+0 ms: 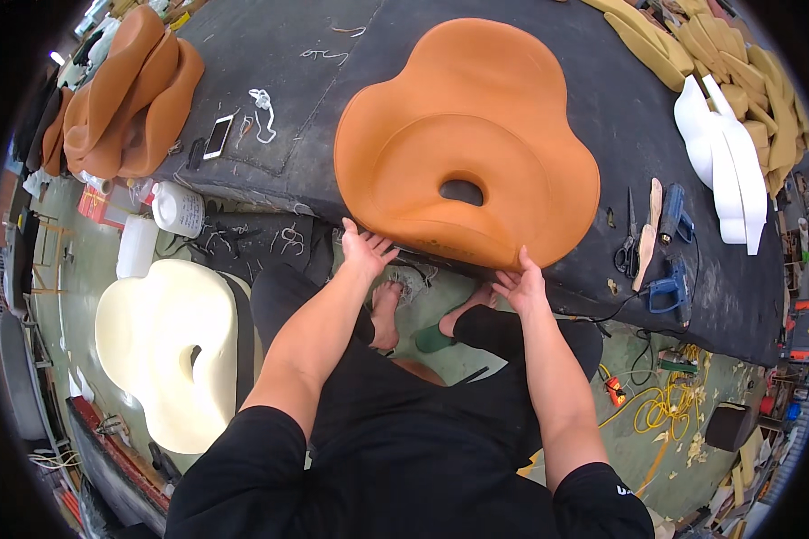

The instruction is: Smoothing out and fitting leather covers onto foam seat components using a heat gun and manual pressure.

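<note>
A tan-orange leather-covered seat cushion [476, 99], lobed in outline and with an oval hole, lies on the black-covered table in front of me. My left hand [367, 249] is at its near left edge, palm turned up and fingers spread. At the near right edge is my right hand [522, 283], its thumb up against the cushion's rim and its fingers apart just below it. Neither hand is closed round the cushion. Whether the fingertips bear any of its weight cannot be seen.
More tan-orange cushions [135, 94] are piled at the far left, near a phone [217, 136]. A cream foam cushion [166, 350] lies to my left. Scissors [627, 247], blue glue guns [667, 289] and white curved pieces [724, 162] lie on the right of the table [270, 54].
</note>
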Demonstrator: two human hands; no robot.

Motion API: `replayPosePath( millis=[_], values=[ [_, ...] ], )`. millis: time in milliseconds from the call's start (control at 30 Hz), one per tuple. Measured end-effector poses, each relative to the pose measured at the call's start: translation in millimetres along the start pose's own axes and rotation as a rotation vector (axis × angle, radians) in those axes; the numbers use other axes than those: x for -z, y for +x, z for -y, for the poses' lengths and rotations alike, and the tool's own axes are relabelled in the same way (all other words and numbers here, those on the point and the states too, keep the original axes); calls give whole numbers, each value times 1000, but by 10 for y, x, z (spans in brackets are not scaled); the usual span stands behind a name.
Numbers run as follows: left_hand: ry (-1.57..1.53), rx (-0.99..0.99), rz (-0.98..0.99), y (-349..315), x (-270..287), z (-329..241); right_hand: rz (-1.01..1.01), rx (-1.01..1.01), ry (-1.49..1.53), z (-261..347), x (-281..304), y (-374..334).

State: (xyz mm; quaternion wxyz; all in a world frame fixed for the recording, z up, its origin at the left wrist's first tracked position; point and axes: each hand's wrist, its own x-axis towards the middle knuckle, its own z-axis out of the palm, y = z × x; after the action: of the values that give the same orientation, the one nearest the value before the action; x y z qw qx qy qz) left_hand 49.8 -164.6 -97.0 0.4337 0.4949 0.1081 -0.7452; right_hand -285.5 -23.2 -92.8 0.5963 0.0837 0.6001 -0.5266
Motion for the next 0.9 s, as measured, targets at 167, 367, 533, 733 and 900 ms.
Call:
replayPosePath(
  millis=[167, 367, 533, 733, 900],
  values=[
    [267, -59, 96, 58, -152, 110, 1, 21, 45, 4, -49, 58],
    [291, -100, -40, 203, -287, 157, 22, 25, 43, -22, 9, 111],
    [327, -135, -64, 223, -304, 121, 30, 63, 45, -41, -7, 131],
    [355, -217, -124, 261, -339, 140, -26, 127, 45, -61, -33, 160],
    [327, -215, -128, 306, -305, 147, -34, 102, 37, -55, -31, 161]
  ],
)
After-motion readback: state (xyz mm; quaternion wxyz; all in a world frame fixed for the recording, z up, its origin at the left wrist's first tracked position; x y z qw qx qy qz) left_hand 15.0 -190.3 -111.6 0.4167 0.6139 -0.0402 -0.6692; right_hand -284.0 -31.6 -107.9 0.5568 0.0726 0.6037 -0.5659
